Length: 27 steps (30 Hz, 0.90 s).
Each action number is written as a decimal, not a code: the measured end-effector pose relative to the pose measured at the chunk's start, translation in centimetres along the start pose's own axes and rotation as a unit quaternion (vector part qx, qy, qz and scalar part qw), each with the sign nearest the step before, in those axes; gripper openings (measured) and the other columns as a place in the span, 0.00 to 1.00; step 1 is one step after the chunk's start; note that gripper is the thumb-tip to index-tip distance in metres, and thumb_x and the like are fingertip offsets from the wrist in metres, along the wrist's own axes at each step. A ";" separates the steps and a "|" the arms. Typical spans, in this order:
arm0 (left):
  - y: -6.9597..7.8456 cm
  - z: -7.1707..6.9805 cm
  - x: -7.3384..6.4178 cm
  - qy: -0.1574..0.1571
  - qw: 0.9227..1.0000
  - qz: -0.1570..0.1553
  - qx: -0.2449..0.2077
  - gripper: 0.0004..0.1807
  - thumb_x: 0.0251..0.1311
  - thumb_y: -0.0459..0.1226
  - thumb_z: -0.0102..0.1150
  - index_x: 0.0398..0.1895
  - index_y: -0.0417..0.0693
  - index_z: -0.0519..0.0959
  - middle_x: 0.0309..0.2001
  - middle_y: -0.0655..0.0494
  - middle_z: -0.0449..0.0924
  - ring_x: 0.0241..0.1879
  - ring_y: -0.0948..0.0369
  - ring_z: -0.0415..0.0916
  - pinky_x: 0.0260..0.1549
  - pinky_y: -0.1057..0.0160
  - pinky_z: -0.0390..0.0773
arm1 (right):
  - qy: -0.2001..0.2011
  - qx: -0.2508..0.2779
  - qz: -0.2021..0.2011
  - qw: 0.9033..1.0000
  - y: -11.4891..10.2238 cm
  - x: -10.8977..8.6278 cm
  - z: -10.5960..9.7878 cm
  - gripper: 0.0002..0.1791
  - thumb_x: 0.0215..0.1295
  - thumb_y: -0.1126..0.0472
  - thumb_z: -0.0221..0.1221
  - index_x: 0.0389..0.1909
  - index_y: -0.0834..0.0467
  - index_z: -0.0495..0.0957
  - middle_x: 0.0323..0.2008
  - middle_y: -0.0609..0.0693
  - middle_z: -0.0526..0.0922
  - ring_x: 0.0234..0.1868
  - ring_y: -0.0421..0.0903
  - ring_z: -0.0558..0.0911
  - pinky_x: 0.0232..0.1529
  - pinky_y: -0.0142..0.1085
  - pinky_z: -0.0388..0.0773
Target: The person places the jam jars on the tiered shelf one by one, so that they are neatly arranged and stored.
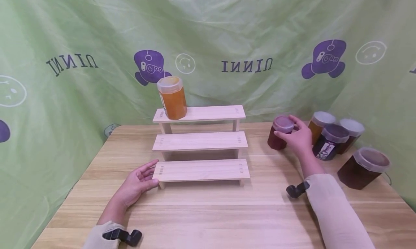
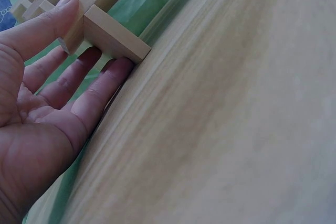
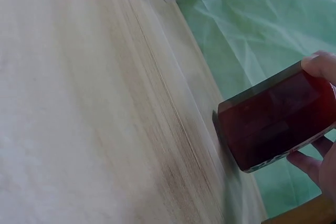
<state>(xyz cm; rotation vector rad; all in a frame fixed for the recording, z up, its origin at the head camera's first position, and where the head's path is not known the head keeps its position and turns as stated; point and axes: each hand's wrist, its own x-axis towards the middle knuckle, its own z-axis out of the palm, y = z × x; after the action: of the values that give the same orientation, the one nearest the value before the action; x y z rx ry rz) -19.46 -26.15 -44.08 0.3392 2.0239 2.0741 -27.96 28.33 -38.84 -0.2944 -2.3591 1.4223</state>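
Observation:
In the head view, my right hand point(image 1: 298, 136) grips a dark red jar point(image 1: 277, 139) near its translucent lid, thumb on the near side and fingers round the far side. The right wrist view has the same jar point(image 3: 278, 121) with its base close over the tabletop. My left hand point(image 1: 136, 182) holds the left end of the lowest step of a three-tier wooden stand point(image 1: 201, 170). In the left wrist view its thumb lies at the board's edge and its fingertips reach the end leg point(image 2: 113, 32). An orange jar point(image 1: 175, 102) stands on the top step's left end.
Right of my right hand stand an amber jar point(image 1: 314, 128), a dark purple jar point(image 1: 328, 144) with a label, and a brown jar point(image 1: 349, 142) behind it. A larger dark jar point(image 1: 360, 169) sits nearer the table's right edge. A green printed cloth point(image 1: 208, 35) hangs behind the table.

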 end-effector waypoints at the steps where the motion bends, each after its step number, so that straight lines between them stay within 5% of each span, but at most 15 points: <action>1: 0.0 0.0 0.0 0.001 1.000 0.000 0.000 0.44 0.56 0.22 0.61 0.74 0.30 0.50 0.57 0.51 0.73 0.53 0.61 0.77 0.51 0.63 0.79 | 0.000 -0.002 -0.003 1.000 -0.1 -0.1 0.0 0.53 0.47 0.51 0.76 0.74 0.53 0.60 0.68 0.62 0.65 0.65 0.60 0.68 0.63 0.53 0.69; 27: -0.1 0.0 -0.1 0.003 1.000 -0.005 0.003 0.44 0.56 0.22 0.61 0.74 0.32 0.50 0.57 0.50 0.73 0.52 0.60 0.78 0.51 0.61 0.80 | -0.040 -0.009 -0.034 0.999 -2.9 -3.2 0.2 0.52 0.45 0.51 0.77 0.72 0.54 0.63 0.64 0.63 0.70 0.63 0.61 0.69 0.57 0.54 0.74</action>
<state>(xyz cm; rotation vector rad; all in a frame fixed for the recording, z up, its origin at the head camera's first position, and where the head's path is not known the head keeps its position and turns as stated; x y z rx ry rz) -19.39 -26.13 -44.16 0.3234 2.0302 2.0663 -25.12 25.68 -36.98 -0.1631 -2.4229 1.4079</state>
